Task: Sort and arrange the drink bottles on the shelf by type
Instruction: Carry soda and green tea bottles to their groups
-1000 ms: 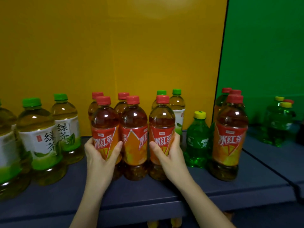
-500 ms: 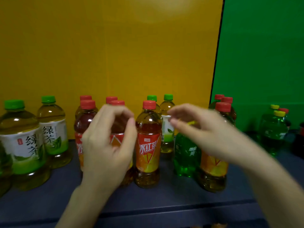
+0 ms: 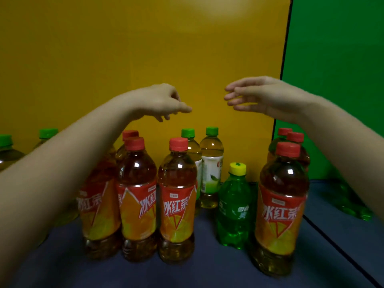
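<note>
Both hands hover empty above the shelf [image 3: 207,269]: the left hand [image 3: 164,102] has loosely curled fingers, the right hand [image 3: 261,96] relaxed, nearly straight ones. Two green teas [image 3: 212,163] stand at the back, behind the red teas [image 3: 176,196] and beside the soda [image 3: 234,206]. If the person reaches down for them, a forearm may, I think, knock over a front red tea, as they stand close together.

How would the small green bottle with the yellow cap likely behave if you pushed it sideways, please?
The green bottle seems full, so probably heavy for its size. Being short and squat, it would likely slide rather than tip. Its round body could roll if toppled.
</note>
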A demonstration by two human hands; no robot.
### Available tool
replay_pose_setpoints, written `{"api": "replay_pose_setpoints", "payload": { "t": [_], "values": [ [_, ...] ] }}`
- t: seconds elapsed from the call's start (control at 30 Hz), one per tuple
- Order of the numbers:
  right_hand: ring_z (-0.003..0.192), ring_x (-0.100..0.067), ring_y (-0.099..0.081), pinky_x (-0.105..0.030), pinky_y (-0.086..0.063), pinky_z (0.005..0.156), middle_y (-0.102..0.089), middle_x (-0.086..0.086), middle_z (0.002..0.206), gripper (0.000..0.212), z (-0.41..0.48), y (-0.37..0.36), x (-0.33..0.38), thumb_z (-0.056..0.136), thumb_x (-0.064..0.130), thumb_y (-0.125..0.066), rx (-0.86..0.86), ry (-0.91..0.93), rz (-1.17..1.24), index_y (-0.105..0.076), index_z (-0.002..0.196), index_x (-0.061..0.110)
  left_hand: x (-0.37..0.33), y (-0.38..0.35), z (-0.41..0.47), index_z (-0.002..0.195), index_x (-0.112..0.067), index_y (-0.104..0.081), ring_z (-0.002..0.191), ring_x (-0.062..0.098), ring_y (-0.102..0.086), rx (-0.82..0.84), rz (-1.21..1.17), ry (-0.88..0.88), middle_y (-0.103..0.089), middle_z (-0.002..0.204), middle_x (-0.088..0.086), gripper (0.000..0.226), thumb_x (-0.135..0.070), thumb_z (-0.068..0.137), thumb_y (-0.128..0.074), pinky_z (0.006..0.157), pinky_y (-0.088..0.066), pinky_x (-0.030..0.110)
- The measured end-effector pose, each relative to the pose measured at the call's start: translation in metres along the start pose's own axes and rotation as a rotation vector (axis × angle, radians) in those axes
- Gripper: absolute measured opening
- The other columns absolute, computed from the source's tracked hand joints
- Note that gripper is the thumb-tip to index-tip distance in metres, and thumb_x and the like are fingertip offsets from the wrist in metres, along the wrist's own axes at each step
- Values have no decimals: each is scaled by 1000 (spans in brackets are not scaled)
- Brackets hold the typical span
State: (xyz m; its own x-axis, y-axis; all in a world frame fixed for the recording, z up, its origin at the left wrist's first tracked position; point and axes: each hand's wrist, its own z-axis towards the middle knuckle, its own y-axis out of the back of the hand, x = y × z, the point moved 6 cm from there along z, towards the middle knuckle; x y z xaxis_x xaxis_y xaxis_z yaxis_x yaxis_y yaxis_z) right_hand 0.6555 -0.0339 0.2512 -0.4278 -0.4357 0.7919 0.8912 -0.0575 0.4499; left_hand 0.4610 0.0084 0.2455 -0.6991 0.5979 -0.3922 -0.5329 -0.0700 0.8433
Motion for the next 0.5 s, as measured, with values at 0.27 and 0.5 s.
{"api": "replay_pose_setpoints", "payload": {
  "t": [0.27, 0.5],
  "values": [
    [117, -18, -51, -28, -42, 97, -54, -7, 126, 39, 32, -16, -59, 88, 17, -59, -17, -214, -9, -49, 125, 10, 20, -32, 21, 116, -3, -52, 97, 23, -61, 344, 82, 151, -60, 107, 9, 63, -39, 70, -73, 80, -56, 34],
    [107, -10, -53, -28, -44, 98, -54, 5, 113, 46, 27, -50, -99, 80, 11, -68, 269, -424, -72, -44, 119, 18, 40, -65, 28, 115, -8, -57, 93, 23, -65, 523, 124, 171, -65, 111, 12, 40, -22, 81, -71, 77, -55, 33]
  ]
}}
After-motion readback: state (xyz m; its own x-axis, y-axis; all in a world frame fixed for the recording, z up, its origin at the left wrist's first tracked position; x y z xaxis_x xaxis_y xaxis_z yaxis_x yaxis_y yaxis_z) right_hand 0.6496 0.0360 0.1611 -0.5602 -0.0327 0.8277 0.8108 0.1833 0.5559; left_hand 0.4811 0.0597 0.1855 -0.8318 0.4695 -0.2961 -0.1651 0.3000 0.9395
